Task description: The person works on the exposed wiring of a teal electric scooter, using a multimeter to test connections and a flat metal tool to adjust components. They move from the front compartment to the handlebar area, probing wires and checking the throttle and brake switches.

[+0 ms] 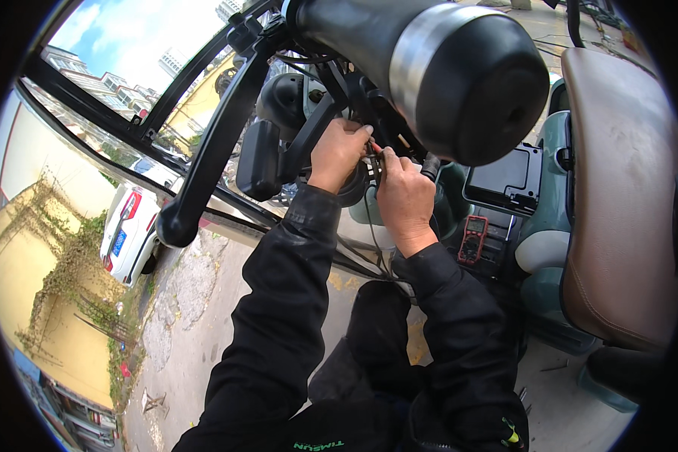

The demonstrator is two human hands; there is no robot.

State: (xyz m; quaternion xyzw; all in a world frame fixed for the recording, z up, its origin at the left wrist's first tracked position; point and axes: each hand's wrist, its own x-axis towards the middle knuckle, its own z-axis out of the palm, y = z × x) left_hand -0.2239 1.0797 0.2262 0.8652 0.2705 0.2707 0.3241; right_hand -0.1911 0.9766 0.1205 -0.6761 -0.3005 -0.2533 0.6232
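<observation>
My left hand point(337, 154) reaches in under the handlebar of a small vehicle, its thumb and fingers pinched on thin dark wire point(371, 167). Close beside it, my right hand point(407, 194) pinches the wiring too, with the fingers curled. A small red piece point(377, 148) shows between the fingertips of both hands; its kind is too small to make out. Below the hands, loose dark strands hang down toward my knees. A red and black multimeter point(472, 239) lies to the right of my right forearm, in the teal vehicle body.
The thick black handlebar grip point(474, 83) with a metal band juts out above my hands. A black lever point(218, 143) slants down on the left. The brown seat point(618, 203) stands at the right, beside an open black compartment point(505, 181). A white car point(132, 233) is parked beyond the frame.
</observation>
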